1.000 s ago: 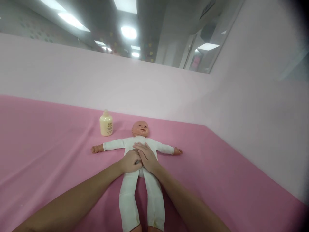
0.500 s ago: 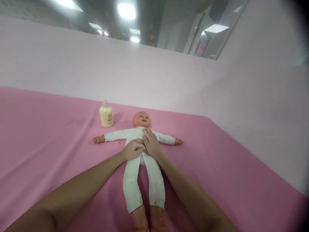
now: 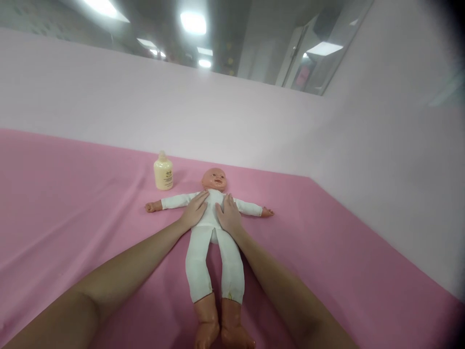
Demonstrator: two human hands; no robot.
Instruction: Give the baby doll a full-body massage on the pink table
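Observation:
A baby doll (image 3: 212, 213) with a white cloth body lies on its back, arms spread and legs toward me. My left hand (image 3: 195, 211) rests flat on the left side of its chest, fingers pointing up toward the shoulder. On the other side of the chest lies my right hand (image 3: 228, 213), also flat, with its fingers stretched out. A strip of white cloth shows between the two hands. Neither hand grips anything.
A pale yellow pump bottle (image 3: 163, 174) stands left of the doll's head. Beneath everything is a pink covering (image 3: 90, 194) with some creases. Behind it rises a pale wall (image 3: 181, 111) with a mirror or window (image 3: 247, 39) above.
My left hand has moved from the doll's belly up to the left side of its chest. My right hand has shifted slightly to the right, so the hands are now apart.

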